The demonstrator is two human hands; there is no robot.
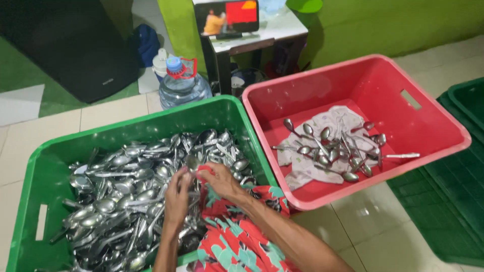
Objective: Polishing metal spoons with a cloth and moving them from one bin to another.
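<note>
Both hands meet over the green crate [30,201] of spoons: the left hand [177,197] pinches a spoon [191,162], its bowl pointing to twelve o'clock, and the right hand [222,182] grips a floral cloth [237,242] against it. The red crate [454,146] lies at three o'clock, nearer the right hand.

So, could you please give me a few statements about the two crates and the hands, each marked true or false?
1. The green crate holds more spoons than the red crate. True.
2. The spoons in the red crate lie on bare plastic. False: they lie on a pale cloth.
3. Both hands, left hand and right hand, are over the green crate. True.
4. The water bottle stands inside the red crate. False: it stands on the floor behind the green crate.
</note>
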